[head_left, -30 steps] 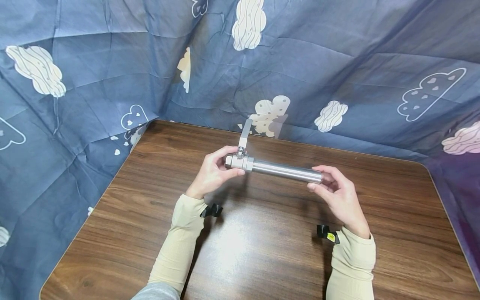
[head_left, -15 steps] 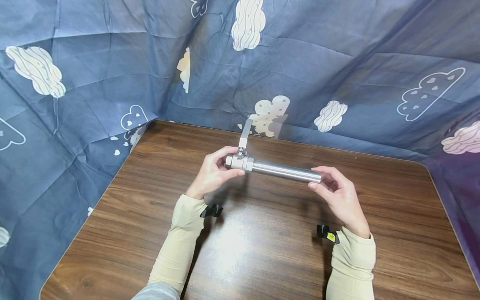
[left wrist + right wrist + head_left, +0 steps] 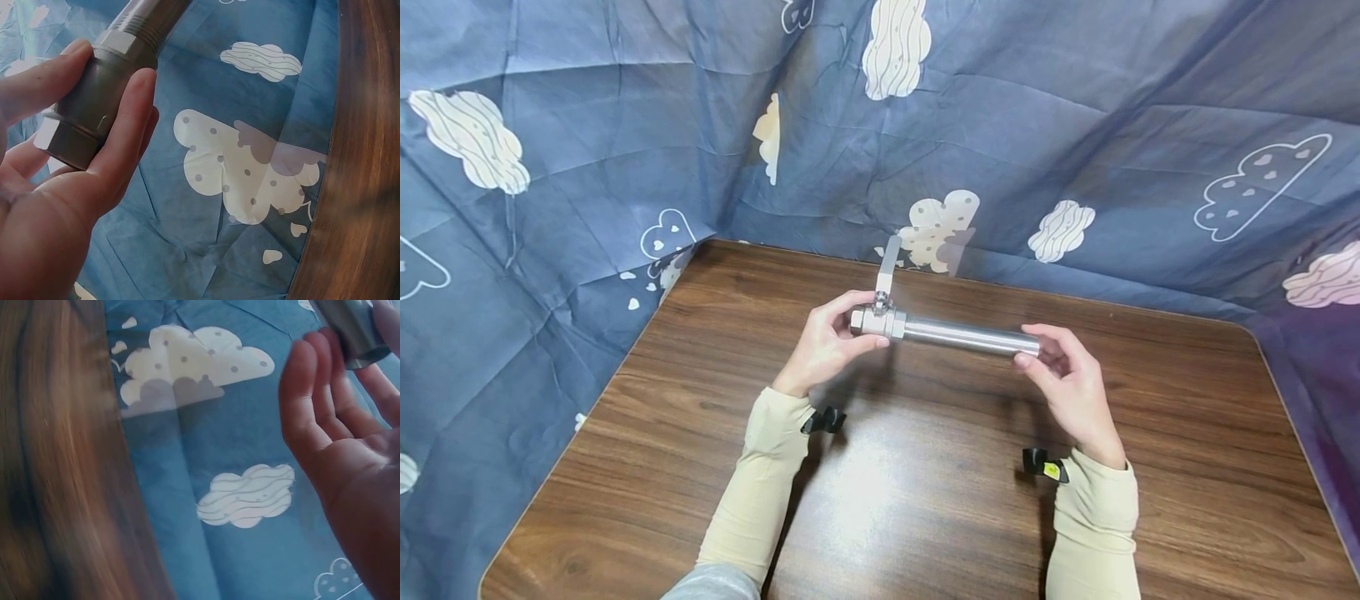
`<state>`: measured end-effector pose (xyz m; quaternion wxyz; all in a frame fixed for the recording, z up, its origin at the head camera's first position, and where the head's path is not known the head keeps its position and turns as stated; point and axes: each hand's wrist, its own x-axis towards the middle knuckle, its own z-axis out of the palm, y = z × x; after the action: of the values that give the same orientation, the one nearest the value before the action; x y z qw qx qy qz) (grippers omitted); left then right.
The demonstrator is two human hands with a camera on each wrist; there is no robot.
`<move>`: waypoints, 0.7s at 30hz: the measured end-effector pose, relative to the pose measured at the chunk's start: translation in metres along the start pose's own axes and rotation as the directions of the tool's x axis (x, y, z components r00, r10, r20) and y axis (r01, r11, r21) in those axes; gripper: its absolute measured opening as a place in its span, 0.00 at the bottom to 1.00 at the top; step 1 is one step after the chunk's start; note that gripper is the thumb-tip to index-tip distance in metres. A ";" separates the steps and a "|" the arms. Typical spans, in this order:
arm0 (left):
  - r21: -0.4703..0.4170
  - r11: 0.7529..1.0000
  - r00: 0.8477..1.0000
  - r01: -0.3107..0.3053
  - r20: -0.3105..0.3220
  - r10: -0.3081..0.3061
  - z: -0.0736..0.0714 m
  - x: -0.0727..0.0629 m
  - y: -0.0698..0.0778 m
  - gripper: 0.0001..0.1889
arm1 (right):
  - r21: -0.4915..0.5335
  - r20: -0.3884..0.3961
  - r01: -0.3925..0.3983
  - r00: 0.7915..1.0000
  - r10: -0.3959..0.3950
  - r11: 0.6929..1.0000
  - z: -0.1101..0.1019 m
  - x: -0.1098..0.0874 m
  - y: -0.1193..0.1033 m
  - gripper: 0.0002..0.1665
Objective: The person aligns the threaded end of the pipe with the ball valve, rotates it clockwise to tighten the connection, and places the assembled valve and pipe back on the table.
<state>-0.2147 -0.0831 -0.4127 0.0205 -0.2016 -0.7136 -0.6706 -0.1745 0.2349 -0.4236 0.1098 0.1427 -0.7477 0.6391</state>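
A steel ball valve with a long flat lever handle is held in my left hand, thumb on the near side and fingers on the far side. The lever points up and away. From the valve's right end runs a shiny metal pipe, its threads showing where it enters the hex end in the left wrist view. My right hand grips the pipe's free end between thumb and fingers. In the right wrist view the pipe's end shows between thumb and fingertips. Valve and pipe are raised above the table.
A brown wood-grain table lies below both hands. Behind it and along its left side hangs a dark blue cloth with cloud prints. Black wrist mounts sit at both cuffs.
My right hand has shifted slightly left and up, and the pipe's free end has risen a little with it. The lever has tilted slightly left. My left hand stays nearly still.
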 end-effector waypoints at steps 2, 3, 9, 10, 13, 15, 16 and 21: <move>-0.006 1.000 1.000 0.002 -0.008 -0.002 0.000 0.000 0.000 0.30 | 0.114 -0.026 0.009 1.000 -0.006 0.993 0.003 0.002 0.002 0.22; -0.009 1.000 1.000 0.002 -0.011 -0.002 0.000 0.000 -0.001 0.30 | 0.161 -0.040 0.016 0.999 -0.010 0.987 0.004 0.002 0.003 0.22; -0.027 1.000 1.000 0.007 -0.023 -0.008 0.001 0.001 -0.002 0.30 | 0.386 -0.064 0.049 0.998 -0.026 0.921 0.011 0.004 0.013 0.20; -0.029 1.000 1.000 0.009 -0.024 -0.010 0.001 0.001 -0.002 0.30 | 0.436 -0.059 0.051 0.998 -0.028 0.898 0.012 0.004 0.015 0.19; -0.031 0.999 1.000 0.013 -0.020 -0.013 0.001 0.002 -0.003 0.30 | 0.564 -0.038 0.047 0.999 -0.031 0.824 0.015 0.003 0.022 0.18; -0.025 1.000 1.000 0.013 -0.016 -0.013 0.002 0.002 -0.004 0.29 | 0.615 -0.031 0.046 0.999 -0.034 0.787 0.016 0.003 0.026 0.18; -0.022 1.000 1.000 0.012 -0.013 -0.012 0.002 0.002 -0.005 0.29 | 0.641 -0.026 0.047 0.999 -0.040 0.766 0.016 0.002 0.029 0.18; -0.007 1.000 1.000 0.000 -0.005 0.000 0.003 0.002 -0.006 0.28 | 0.705 -0.002 0.047 0.998 -0.064 0.707 0.016 0.000 0.035 0.18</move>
<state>-0.2173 -0.0800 -0.4179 0.0216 -0.2002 -0.7114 -0.6734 -0.1865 0.2244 -0.4588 0.0579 0.2031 -0.4439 0.8708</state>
